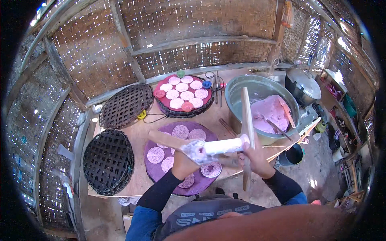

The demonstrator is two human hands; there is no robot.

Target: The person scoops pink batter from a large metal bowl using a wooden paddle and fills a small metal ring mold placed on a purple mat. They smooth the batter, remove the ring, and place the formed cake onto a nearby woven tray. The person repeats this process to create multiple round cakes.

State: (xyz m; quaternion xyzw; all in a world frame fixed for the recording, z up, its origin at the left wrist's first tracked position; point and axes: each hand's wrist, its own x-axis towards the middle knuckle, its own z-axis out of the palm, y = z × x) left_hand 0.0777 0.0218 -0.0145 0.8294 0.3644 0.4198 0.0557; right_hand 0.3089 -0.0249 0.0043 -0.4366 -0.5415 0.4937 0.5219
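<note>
Both of my hands hold a hand-operated dough press with a white cylinder (224, 146) and wooden handles, raised above the near purple round mat (152, 168). My left hand (184, 165) is closed around the wooden handle at the dough-smeared end. At the other end, my right hand (257, 157) is closed on the long wooden crossbar (246, 116). Pink dough clings around the cylinder's left end. Under the press, several lacy pink dough rounds (156, 155) lie on the mat; one round (210, 170) has a gap in its middle. The press and my hands hide part of the mat.
A large metal basin (235, 90) holds pink dough (271, 110) and a stick. Behind the mat, a red-topped tray (165, 82) carries more rounds and small coloured cups. Dark woven trays (107, 160) stand at the left. A lidded pot (303, 86) and a black bucket (291, 156) are rightward.
</note>
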